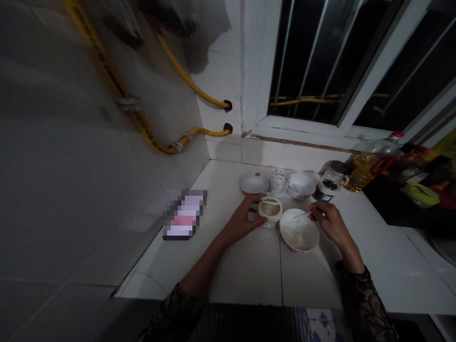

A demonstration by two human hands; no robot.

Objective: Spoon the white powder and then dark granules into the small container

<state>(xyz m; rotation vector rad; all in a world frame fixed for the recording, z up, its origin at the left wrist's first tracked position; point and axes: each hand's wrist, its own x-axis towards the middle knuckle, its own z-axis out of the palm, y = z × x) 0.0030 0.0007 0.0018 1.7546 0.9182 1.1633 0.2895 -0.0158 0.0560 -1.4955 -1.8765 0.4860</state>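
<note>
white tiles make up the counter (245, 270) before me, its seams dark, set into a dim corner beneath a barred window (260, 109). a yellow pipe (167, 149) bends along the tiled wall (71, 190) at left. on the counter, my left hand (245, 221) is curved half-open around a small cream container (270, 219), just beside a bowl (295, 247). my right hand (329, 221) pinches a spoon (302, 215) over that bowl's pale contents (299, 233).
</note>
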